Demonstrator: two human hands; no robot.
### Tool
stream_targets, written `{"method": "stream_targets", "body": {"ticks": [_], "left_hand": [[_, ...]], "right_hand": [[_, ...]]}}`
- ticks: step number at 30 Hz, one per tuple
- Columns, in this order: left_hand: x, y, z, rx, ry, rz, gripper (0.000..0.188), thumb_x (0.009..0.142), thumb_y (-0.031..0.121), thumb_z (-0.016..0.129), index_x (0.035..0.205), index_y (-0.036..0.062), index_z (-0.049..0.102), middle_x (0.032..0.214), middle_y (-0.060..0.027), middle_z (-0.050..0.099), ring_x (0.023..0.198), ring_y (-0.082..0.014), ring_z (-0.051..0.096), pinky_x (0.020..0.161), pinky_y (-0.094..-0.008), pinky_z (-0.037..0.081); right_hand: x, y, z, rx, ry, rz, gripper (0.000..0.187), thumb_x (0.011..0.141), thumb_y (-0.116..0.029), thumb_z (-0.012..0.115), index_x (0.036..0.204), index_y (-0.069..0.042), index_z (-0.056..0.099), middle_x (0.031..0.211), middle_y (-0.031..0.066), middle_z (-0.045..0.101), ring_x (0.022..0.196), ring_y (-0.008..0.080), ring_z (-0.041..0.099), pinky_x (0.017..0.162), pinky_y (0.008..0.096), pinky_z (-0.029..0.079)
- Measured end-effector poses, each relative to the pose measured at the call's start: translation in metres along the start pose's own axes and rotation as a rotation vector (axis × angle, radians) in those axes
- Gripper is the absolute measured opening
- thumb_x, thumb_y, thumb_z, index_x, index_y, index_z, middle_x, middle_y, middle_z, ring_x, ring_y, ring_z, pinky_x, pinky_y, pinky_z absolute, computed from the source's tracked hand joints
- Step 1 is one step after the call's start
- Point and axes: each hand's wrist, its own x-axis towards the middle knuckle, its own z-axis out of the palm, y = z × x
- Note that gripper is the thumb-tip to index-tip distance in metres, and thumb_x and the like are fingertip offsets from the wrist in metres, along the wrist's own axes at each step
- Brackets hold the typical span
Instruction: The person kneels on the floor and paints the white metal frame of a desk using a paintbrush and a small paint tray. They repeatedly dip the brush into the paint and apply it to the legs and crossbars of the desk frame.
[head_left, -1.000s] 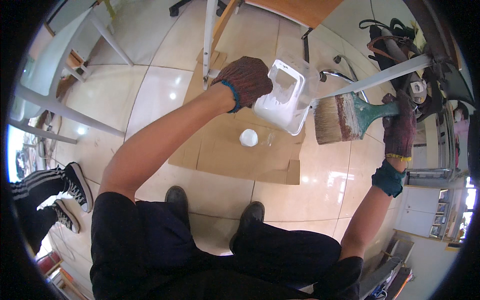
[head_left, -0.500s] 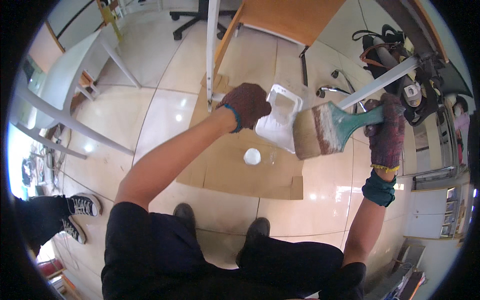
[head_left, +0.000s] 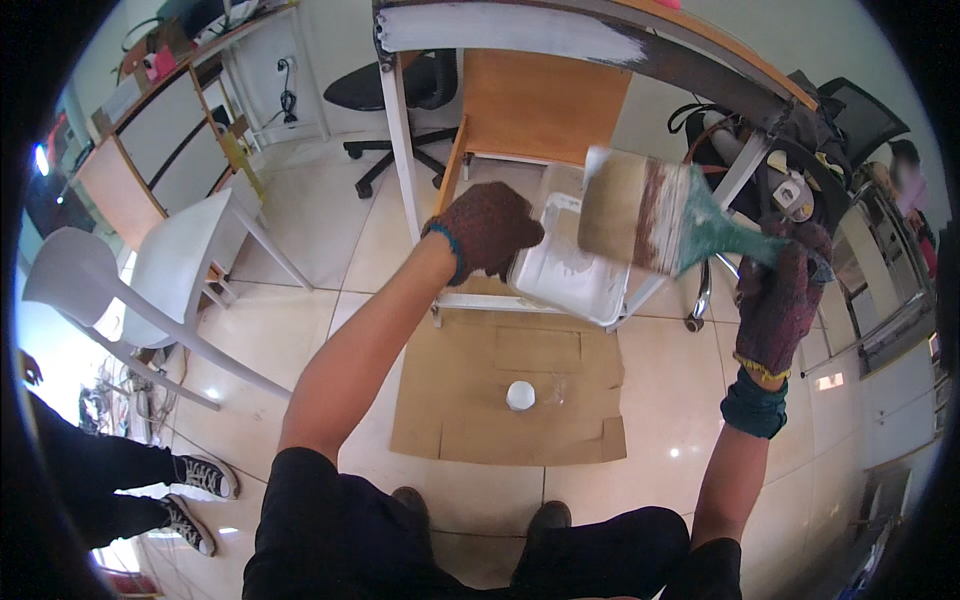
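My left hand (head_left: 488,232), in a dark maroon knit glove, is closed on the left side of a white plastic tray (head_left: 592,308) with white paint inside. My right hand (head_left: 785,295), gloved too, grips the green handle of a wide paintbrush (head_left: 655,215). The brush points left, its pale bristles over the tray's right part; whether they touch it I cannot tell. Beyond both hands stands a table frame. Its front rail (head_left: 500,30) is white on the left and dark grey toward the right.
A flat cardboard sheet (head_left: 480,410) lies on the tiled floor, with a white round container (head_left: 520,396) on it. White chairs (head_left: 165,285) stand left, a black swivel chair (head_left: 400,100) behind. Bags (head_left: 730,140) sit at right. Another person's shoes (head_left: 195,500) show lower left.
The view has tilted up, bringing the table's front rail into sight. The brush has risen relative to the tray, and its bristles have swung upward. Both hands keep their holds.
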Motion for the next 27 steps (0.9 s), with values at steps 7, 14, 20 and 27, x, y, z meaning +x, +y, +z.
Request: {"method": "stream_targets", "body": {"ticks": [7,14,20,27], "left_hand": [[0.037,-0.026,0.002,0.069,-0.039,0.029,0.021,0.086,0.022,0.051,0.080,0.0067,0.064,0.068,-0.0132,0.062,0.063,-0.0279,0.063,0.065,-0.0376,0.052],[0.045,-0.014,-0.004,0.089,0.012,0.000,0.027,0.088,0.024,0.050,0.074,0.0047,0.062,0.066,-0.0127,0.063,0.056,-0.0223,0.063,0.057,-0.0357,0.051],[0.071,-0.005,-0.030,-0.318,-0.035,-0.385,0.030,0.082,0.024,0.050,0.065,0.0037,0.064,0.059,-0.0116,0.063,0.052,-0.0193,0.062,0.056,-0.0340,0.051],[0.078,-0.021,-0.030,-0.257,-0.047,-0.344,0.040,0.081,0.030,0.048,0.057,0.0020,0.063,0.054,-0.0111,0.061,0.051,-0.0194,0.061,0.057,-0.0332,0.050]], "right_hand": [[0.046,0.014,0.034,0.218,-0.012,-0.209,0.032,0.084,-0.014,0.064,0.112,-0.009,0.050,0.100,0.0113,0.062,0.089,0.0214,0.063,0.066,0.0302,0.056],[0.052,0.025,0.044,0.082,-0.002,-0.312,0.030,0.085,-0.018,0.063,0.110,-0.008,0.049,0.102,0.0140,0.062,0.081,0.0221,0.063,0.056,0.0291,0.054],[0.054,0.023,0.018,0.055,0.057,-0.352,0.026,0.089,-0.017,0.057,0.112,-0.008,0.049,0.107,0.0155,0.060,0.091,0.0239,0.062,0.065,0.0312,0.055],[0.039,0.025,0.066,0.134,0.004,-0.346,0.031,0.086,-0.017,0.059,0.112,-0.007,0.046,0.098,0.0168,0.063,0.076,0.0228,0.065,0.049,0.0273,0.052]]}}
